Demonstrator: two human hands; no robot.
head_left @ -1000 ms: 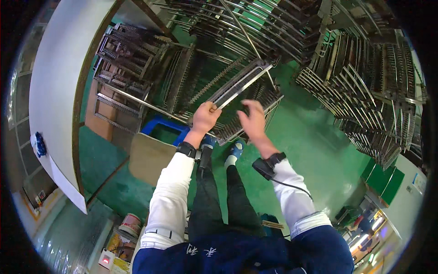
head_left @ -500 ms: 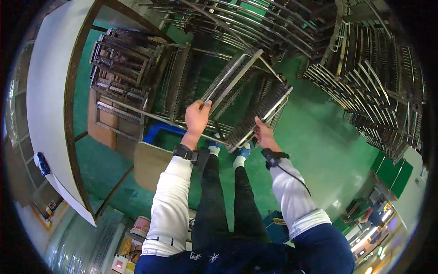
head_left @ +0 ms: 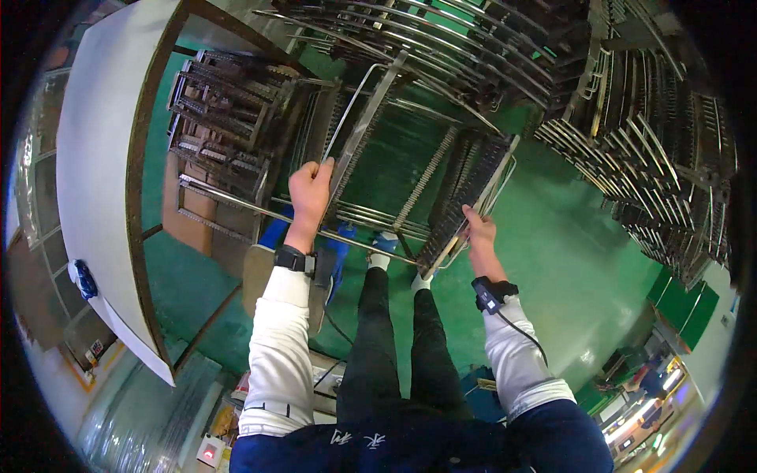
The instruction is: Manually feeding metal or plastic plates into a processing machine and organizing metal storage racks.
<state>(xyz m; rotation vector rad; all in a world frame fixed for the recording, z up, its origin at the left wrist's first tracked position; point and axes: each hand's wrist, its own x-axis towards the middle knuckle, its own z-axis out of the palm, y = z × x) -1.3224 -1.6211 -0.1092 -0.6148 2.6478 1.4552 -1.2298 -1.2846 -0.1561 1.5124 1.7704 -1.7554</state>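
I hold a metal slotted rack, with toothed bars and thin rods, over the green floor. My left hand (head_left: 309,193) is closed around its left side bar (head_left: 371,106), thumb on top. My right hand (head_left: 479,232) grips the lower part of its right toothed side (head_left: 473,197). Thin rods run between the two sides, and the rack stands tilted. Whether its lower end touches the floor I cannot tell. Just left of my left hand are more toothed racks (head_left: 221,110), piled up. A long steel rod (head_left: 236,203) passes below that hand.
Stacked metal racks fill the far side (head_left: 441,39) and the right (head_left: 623,158). A white panel with a dark edge (head_left: 102,158) stands at the left. Cardboard (head_left: 189,197) lies by the pile. My feet, in blue-and-white footwear (head_left: 385,244), are on the green floor (head_left: 568,260).
My left hand has moved left and slightly up with the rack's left side, so the rack looks wider and more open. My right hand has shifted a little right.
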